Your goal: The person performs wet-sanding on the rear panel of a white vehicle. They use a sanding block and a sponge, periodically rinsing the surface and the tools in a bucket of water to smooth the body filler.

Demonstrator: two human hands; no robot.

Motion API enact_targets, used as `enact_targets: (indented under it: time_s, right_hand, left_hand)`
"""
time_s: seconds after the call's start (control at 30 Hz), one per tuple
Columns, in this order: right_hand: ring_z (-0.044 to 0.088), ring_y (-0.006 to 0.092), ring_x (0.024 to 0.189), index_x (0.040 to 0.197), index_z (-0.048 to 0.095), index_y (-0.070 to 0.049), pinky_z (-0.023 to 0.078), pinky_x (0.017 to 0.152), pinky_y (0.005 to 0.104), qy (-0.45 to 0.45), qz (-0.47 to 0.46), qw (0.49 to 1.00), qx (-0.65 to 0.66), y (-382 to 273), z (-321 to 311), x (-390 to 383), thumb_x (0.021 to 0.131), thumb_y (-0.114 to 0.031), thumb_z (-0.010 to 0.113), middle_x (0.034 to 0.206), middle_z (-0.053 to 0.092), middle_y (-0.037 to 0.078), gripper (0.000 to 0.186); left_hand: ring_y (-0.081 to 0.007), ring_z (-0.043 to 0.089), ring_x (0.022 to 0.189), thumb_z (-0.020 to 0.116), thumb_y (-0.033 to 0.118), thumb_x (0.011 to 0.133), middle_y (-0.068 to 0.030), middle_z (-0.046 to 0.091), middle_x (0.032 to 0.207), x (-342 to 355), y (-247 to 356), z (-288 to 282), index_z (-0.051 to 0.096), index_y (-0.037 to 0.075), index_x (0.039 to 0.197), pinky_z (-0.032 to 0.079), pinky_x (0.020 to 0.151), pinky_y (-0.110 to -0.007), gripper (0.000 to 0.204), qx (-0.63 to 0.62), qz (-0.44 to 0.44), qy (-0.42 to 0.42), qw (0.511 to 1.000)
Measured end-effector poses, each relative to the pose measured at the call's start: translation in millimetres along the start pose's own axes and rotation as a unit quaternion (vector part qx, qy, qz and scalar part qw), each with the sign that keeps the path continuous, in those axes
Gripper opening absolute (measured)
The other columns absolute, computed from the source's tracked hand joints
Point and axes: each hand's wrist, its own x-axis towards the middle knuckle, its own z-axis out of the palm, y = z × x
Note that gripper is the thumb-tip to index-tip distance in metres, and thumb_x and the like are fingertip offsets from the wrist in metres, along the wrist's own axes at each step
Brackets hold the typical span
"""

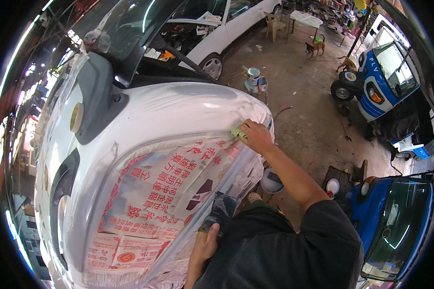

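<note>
Shirt [284,250]: nearest the camera; the dark cloth is seen to the right of the left grip and below the right one.
Right hand [256,137]: a green pad [237,133] is grasped under bent fingers, and the panel's near end appears to be touched by it.
Left hand [208,245]: a dark sheet [222,208] is pinched with the thumb on top; whether anything is touched by its far end cannot be told.
Panel [164,108]: the white surface is spread ahead and left of the right grip, with grey patches and streaks.
Paper [178,178]: the printed covering is laid below and left of the right grip, up to the panel's curved border.
Stroke: by judgement, the panel is being rubbed or wiped; the pad is best held flat, moved along the curve, and pressed lightly and evenly.
Border: care is called for just beside the right grip, where the paper could be snagged or lifted.
Sheet: it is best held off the paper, so that nothing is scuffed.
Bucket [272,181]: it is seen below the right grip, near the feet; knocking it should be avoided.
</note>
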Motion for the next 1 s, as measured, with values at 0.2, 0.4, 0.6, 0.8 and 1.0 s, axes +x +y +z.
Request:
enact_targets:
  time_s: [0.2,0.4,0.6,0.8,1.0]
  right_hand:
    - [0.069,0.0315,0.097,0.112,0.061,-0.010,0.056,0.082,0.0422,-0.021,0.105,0.993,0.042,20,24,-17,0.089,-0.035,0.068,0.110,0.064,0.011,0.034]
    - [0.065,0.0399,0.103,0.114,0.058,-0.007,0.053,0.085,0.0497,0.017,0.247,0.952,0.178,24,62,-45,0.094,-0.037,0.064,0.115,0.066,0.017,0.037]
    - [0.065,0.0424,0.106,0.127,0.052,-0.004,0.051,0.087,0.0497,-0.016,0.390,0.866,0.313,15,111,-69,0.096,-0.039,0.061,0.115,0.065,0.027,0.048]
    - [0.068,0.0330,0.103,0.128,0.052,-0.004,0.054,0.085,0.0487,-0.006,0.510,0.651,0.562,11,158,-107,0.098,-0.036,0.059,0.113,0.066,0.018,0.044]
    - [0.068,0.0261,0.096,0.124,0.057,-0.003,0.059,0.077,0.0451,0.080,0.559,0.379,0.733,24,125,-73,0.101,-0.028,0.056,0.112,0.067,0.010,0.034]
  left_hand:
    - [-0.0328,0.054,0.124,0.049,0.028,0.108,-0.0199,0.060,0.130,1,-7,-2,0.054,-0.006,0.135,0.038,0.108,-0.038,0.044,0.023,-0.008,0.009,1.000]
    - [-0.0332,0.056,0.119,0.049,0.026,0.108,-0.0191,0.061,0.126,6,-3,-5,0.055,-0.006,0.132,0.040,0.105,-0.039,0.041,0.048,0.042,0.001,0.998]
    - [-0.0327,0.057,0.115,0.050,0.024,0.107,-0.0179,0.062,0.122,5,-11,-7,0.057,-0.006,0.128,0.041,0.103,-0.039,0.037,0.046,0.027,-0.002,0.999]
    - [-0.0326,0.058,0.111,0.050,0.024,0.107,-0.0173,0.063,0.118,7,0,-6,0.059,-0.005,0.126,0.042,0.102,-0.040,0.036,0.045,0.027,-0.014,0.999]
    - [-0.0350,0.058,0.113,0.049,0.027,0.107,-0.0195,0.064,0.120,9,-5,-4,0.058,-0.006,0.126,0.042,0.101,-0.041,0.039,0.062,0.005,-0.024,0.998]
